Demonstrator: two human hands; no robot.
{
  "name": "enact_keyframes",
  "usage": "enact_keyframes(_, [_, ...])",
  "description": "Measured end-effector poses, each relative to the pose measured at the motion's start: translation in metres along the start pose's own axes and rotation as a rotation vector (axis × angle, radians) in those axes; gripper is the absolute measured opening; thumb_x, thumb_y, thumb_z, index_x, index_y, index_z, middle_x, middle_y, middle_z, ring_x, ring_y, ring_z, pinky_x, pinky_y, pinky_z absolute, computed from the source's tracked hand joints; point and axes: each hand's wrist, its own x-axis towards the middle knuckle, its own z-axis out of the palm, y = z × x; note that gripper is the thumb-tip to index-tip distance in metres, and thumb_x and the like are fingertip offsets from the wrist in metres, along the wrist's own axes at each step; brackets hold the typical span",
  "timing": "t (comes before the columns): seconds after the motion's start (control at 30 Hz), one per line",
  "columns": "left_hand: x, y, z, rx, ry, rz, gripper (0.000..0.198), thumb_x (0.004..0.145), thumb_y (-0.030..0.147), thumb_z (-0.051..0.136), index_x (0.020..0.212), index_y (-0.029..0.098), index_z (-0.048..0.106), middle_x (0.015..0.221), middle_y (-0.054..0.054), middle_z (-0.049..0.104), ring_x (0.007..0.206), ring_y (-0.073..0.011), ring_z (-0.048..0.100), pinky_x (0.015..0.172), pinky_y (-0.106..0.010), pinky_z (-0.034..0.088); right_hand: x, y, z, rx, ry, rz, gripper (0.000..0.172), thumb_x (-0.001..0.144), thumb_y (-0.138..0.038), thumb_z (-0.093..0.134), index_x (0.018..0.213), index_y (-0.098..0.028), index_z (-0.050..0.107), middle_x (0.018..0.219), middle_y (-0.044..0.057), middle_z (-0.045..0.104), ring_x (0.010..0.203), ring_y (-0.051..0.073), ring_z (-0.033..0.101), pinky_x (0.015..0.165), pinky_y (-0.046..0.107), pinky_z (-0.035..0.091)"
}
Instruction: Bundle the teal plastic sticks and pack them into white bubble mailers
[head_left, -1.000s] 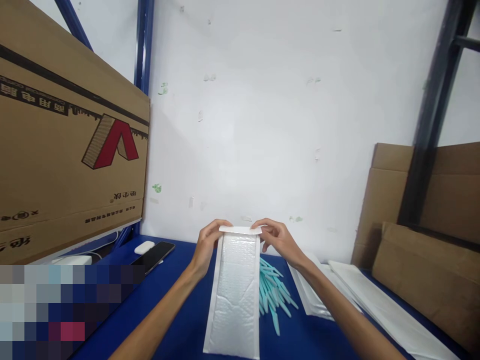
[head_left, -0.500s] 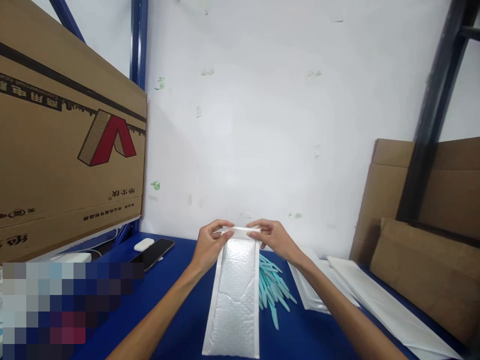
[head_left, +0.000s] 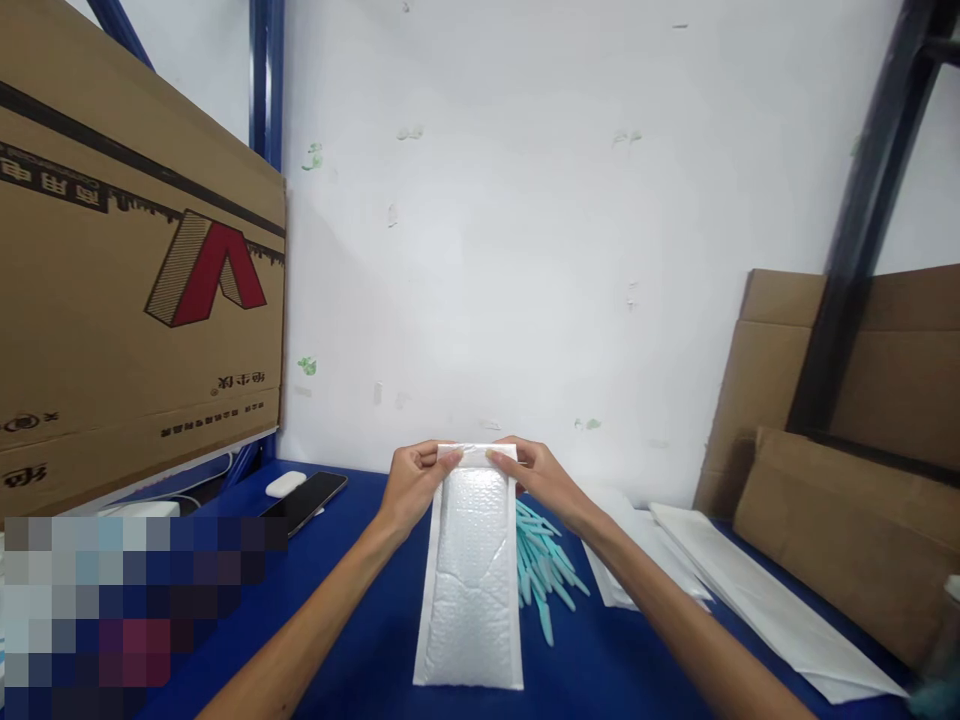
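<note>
A silvery white bubble mailer [head_left: 472,580] hangs upright in front of me, its top strip pinched at both corners. My left hand [head_left: 416,485] is closed on the upper left corner, thumb on the near face. At the upper right corner my right hand [head_left: 540,480] grips the same strip, thumb also in front. Behind the mailer's right edge lies a pile of turquoise slender plastic tools [head_left: 544,565], partly hidden by it; their exact kind I cannot make out.
White mailers [head_left: 637,570] and a long white envelope [head_left: 772,600] lie to the right on the blue table [head_left: 360,620]. A phone [head_left: 315,500] and a white case [head_left: 285,484] lie at left. Cardboard boxes [head_left: 847,540] stand right, a large carton [head_left: 150,300] left.
The mailer's top strip now stands up flat and faces me, with both thumbs pressed on it. Its lower end has risen slightly. The whole view has shifted a little.
</note>
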Motion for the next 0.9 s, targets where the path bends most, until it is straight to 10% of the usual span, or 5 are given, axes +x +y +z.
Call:
enact_keyframes(0.53, [-0.006, 0.0, 0.009, -0.073, 0.038, -0.049, 0.05, 0.079, 0.051, 0.075, 0.109, 0.011, 0.071, 0.099, -0.012, 0.076, 0.086, -0.0252, 0.071, 0.072, -0.029, 0.054, -0.01, -0.006, 0.026, 0.425, 0.031, 0.21, 0.041, 0.085, -0.054, 0.068, 0.102, -0.016, 0.069, 0.094, 0.007, 0.074, 0.087, 0.022, 0.068, 0.084, 0.033, 0.052])
enact_keyframes(0.9, [-0.001, -0.01, 0.004, -0.044, 0.065, -0.098, 0.049, 0.085, 0.057, 0.053, 0.107, 0.013, 0.061, 0.086, -0.01, 0.072, 0.065, -0.0244, 0.072, 0.047, -0.024, 0.044, -0.042, -0.016, -0.16, 0.1, 0.557, 0.484, 0.032, 0.084, -0.047, 0.065, 0.094, -0.016, 0.068, 0.089, 0.012, 0.074, 0.082, 0.029, 0.069, 0.071, 0.036, 0.057])
